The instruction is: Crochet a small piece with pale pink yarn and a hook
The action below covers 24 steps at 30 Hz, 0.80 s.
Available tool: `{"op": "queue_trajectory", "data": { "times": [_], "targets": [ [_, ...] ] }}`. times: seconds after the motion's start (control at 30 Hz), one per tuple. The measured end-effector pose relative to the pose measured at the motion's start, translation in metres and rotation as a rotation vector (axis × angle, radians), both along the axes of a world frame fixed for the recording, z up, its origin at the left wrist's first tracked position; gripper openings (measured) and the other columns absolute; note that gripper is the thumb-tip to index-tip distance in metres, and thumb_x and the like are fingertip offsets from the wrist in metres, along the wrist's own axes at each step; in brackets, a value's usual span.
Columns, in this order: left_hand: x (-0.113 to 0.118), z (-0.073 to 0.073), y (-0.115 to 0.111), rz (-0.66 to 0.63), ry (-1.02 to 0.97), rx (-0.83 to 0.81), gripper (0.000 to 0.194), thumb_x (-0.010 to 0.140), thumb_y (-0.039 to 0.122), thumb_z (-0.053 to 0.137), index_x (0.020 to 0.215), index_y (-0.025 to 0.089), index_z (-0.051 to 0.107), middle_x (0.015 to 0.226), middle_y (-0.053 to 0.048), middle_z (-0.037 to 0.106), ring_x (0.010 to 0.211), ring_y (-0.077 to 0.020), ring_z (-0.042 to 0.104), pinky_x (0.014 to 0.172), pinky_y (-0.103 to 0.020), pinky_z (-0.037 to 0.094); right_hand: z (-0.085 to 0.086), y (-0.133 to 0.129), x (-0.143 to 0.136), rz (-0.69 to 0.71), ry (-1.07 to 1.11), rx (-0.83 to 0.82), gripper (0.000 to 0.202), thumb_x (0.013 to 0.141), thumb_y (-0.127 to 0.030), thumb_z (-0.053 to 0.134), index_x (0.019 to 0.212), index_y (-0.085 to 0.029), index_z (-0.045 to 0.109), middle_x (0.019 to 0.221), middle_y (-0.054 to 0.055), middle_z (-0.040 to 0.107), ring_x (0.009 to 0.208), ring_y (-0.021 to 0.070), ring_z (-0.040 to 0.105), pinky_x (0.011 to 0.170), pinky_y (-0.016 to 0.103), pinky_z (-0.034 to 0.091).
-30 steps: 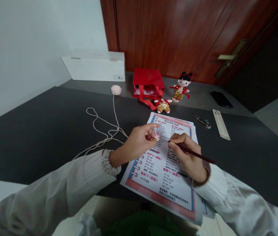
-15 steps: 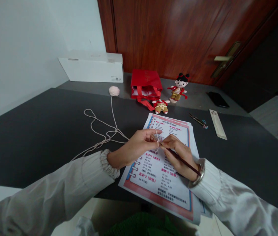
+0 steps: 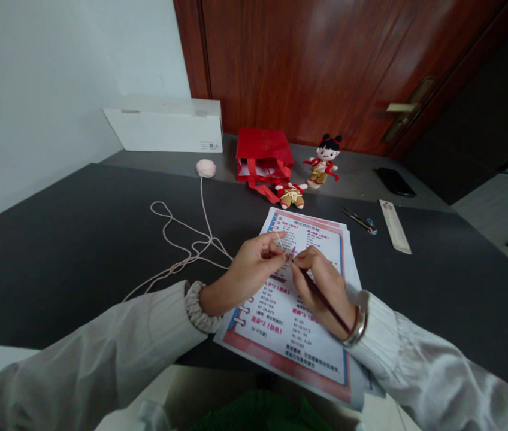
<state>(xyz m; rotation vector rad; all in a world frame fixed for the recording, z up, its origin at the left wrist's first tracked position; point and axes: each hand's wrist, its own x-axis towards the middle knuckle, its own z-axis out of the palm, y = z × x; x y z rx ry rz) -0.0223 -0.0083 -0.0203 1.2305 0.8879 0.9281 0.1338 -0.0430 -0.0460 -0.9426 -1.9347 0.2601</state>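
My left hand (image 3: 251,266) pinches pale yarn, with a strand running over its raised index finger. My right hand (image 3: 326,287) grips a dark crochet hook (image 3: 328,302), its tip meeting the yarn at my left fingertips. Both hands are above printed pattern sheets (image 3: 299,359). From my left hand the loose yarn (image 3: 204,203) trails in loops across the dark table to a pale pink yarn ball (image 3: 206,168). Whatever small piece is between the fingertips is mostly hidden.
Behind the sheets are a red bag (image 3: 263,149), a headless doll body (image 3: 292,196) and a black-haired doll (image 3: 324,160). Small scissors (image 3: 360,221), a flat white packet (image 3: 395,226) and a black phone (image 3: 395,181) lie right. A white box (image 3: 168,129) stands back left.
My right hand and the hook have shifted slightly and the hook is tilted more steeply. My left fingers have bent a little. The whole view has moved slightly.
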Motion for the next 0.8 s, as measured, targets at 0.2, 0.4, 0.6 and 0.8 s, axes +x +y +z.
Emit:
{"op": "queue_trajectory", "data": {
  "times": [0.2, 0.4, 0.6, 0.8],
  "targets": [
    [-0.006, 0.004, 0.006, 0.045, 0.099, 0.147, 0.019, 0.076, 0.015, 0.062, 0.094, 0.011, 0.062, 0.073, 0.002, 0.056, 0.071, -0.0113, 0.054, 0.069, -0.026, 0.043, -0.006, 0.011, 0.001, 0.088, 0.615, -0.438, 0.01, 0.089, -0.027, 0.057, 0.08, -0.023, 0.053, 0.071, -0.002, 0.057, 0.066, 0.014, 0.054, 0.063, 0.028, 0.044],
    [-0.011, 0.001, 0.008, 0.071, 0.293, 0.335, 0.005, 0.078, 0.017, 0.059, 0.076, 0.013, 0.06, 0.083, -0.004, 0.063, 0.073, -0.013, 0.058, 0.07, -0.028, 0.047, -0.001, 0.004, 0.008, 0.065, 0.403, -0.275, 0.005, 0.086, -0.02, 0.06, 0.084, -0.023, 0.057, 0.077, 0.0, 0.058, 0.072, 0.0158, 0.055, 0.065, 0.03, 0.044],
    [-0.012, 0.006, 0.006, 0.108, 0.493, 0.614, 0.012, 0.08, 0.012, 0.056, 0.087, 0.016, 0.065, 0.082, -0.004, 0.066, 0.077, -0.0141, 0.06, 0.07, -0.027, 0.047, 0.007, 0.004, 0.009, 0.018, 0.466, -0.373, 0.009, 0.089, -0.022, 0.057, 0.08, -0.023, 0.056, 0.071, -0.001, 0.058, 0.065, 0.0147, 0.053, 0.061, 0.029, 0.043],
    [-0.013, 0.007, 0.007, 0.076, 0.514, 0.62, 0.014, 0.081, 0.011, 0.055, 0.089, 0.014, 0.066, 0.084, -0.005, 0.066, 0.073, -0.0132, 0.059, 0.069, -0.027, 0.047, 0.012, 0.008, 0.016, 0.039, 0.454, -0.426, 0.007, 0.083, -0.021, 0.064, 0.077, -0.021, 0.06, 0.07, -0.001, 0.059, 0.064, 0.0136, 0.052, 0.059, 0.027, 0.041]
  ]
}}
